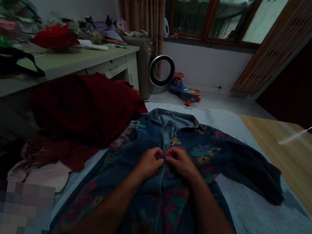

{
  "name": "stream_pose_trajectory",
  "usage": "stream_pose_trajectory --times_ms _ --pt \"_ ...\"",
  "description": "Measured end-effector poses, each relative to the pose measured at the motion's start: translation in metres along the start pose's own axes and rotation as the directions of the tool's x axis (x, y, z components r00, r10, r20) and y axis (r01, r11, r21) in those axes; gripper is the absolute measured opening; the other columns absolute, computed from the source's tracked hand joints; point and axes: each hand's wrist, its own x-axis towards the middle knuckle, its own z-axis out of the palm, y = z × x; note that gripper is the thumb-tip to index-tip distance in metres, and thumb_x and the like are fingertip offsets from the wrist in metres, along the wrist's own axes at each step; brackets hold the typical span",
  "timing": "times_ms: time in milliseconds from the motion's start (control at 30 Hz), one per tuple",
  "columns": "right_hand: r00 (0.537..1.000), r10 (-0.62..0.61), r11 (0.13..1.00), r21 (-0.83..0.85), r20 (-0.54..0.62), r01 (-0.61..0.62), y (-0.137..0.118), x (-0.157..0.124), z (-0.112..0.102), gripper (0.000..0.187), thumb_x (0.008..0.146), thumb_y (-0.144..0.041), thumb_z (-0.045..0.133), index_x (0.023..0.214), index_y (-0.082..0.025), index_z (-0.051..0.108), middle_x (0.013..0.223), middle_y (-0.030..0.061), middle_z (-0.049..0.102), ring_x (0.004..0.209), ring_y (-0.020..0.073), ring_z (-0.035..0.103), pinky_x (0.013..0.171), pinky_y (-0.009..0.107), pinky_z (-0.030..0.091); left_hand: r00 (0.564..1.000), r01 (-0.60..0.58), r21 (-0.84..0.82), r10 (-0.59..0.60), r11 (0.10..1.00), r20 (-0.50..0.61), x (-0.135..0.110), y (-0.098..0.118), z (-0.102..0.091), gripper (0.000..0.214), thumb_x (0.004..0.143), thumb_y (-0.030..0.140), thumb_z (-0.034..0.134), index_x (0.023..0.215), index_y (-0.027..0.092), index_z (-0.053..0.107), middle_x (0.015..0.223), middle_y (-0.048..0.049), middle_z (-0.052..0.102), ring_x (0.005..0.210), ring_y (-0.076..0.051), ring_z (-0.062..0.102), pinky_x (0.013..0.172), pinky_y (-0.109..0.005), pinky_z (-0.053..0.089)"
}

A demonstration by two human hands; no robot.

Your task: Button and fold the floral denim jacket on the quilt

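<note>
Your left hand point(150, 162) and right hand point(180, 163) both pinch closed on the front placket of the floral denim shirt point(165, 212), flat on the grey sheet point(247, 209). Collar above lies open; front below looks shut, dim though. Red clothes point(87, 103) beside it.

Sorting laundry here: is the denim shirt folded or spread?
Spread: the shirt lies flat, sleeve out sideways; left hand and right hand pinch its front.

The denim shirt point(160, 207) runs off the bottom edge beside a pixelated patch point(11, 209).
</note>
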Motion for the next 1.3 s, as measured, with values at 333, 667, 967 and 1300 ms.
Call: stream_pose_trajectory --times_ms 333,667,967,1300 --pt "0.997 0.082 0.972 0.222 0.003 -0.081 -0.008 -0.002 -0.004 0.026 0.064 -0.033 0.070 0.080 -0.019 0.055 0.062 -0.0068 0.050 0.051 0.0072 0.042 0.047 0.019 0.027 0.978 0.192 -0.378 -0.146 0.906 0.149 -0.001 0.007 -0.006 0.010 0.074 0.020 0.059 0.082 0.015 0.061 0.067 0.0020 0.062 0.056 -0.009 0.060 0.051 -0.017 0.043" --pt "0.998 0.068 0.976 0.209 0.002 -0.067 -0.007 -0.001 -0.001 0.019 0.066 -0.029 0.068 0.078 -0.019 0.056 0.064 -0.0054 0.053 0.055 0.0092 0.046 0.050 0.020 0.032 0.959 0.284 -0.429 -0.249 0.858 0.136 0.000 0.010 0.001 0.009 0.074 0.016 0.063 0.080 0.016 0.056 0.063 0.0020 0.063 0.048 -0.008 0.060 0.041 -0.013 0.039" --pt "0.997 0.061 0.992 0.110 -0.054 -0.055 -0.004 0.001 0.001 0.014 0.066 -0.024 0.063 0.077 -0.019 0.055 0.062 -0.0055 0.053 0.055 0.0098 0.048 0.050 0.020 0.033 0.987 0.157 -0.386 -0.152 0.909 0.043 0.006 -0.003 0.010 0.010 0.066 0.017 0.065 0.072 0.016 0.056 0.056 0.0050 0.057 0.047 -0.008 0.052 0.045 -0.016 0.036" --pt "0.987 0.013 0.992 -0.122 -0.160 -0.033 -0.004 0.003 0.004 0.011 0.073 -0.025 0.061 0.076 -0.020 0.051 0.062 -0.0052 0.051 0.058 0.0112 0.048 0.053 0.021 0.035 0.998 -0.016 0.059 0.019 0.998 -0.061 0.003 0.001 0.012 0.003 0.070 0.018 0.063 0.069 0.017 0.060 0.060 0.0035 0.059 0.057 -0.011 0.056 0.054 -0.020 0.038"
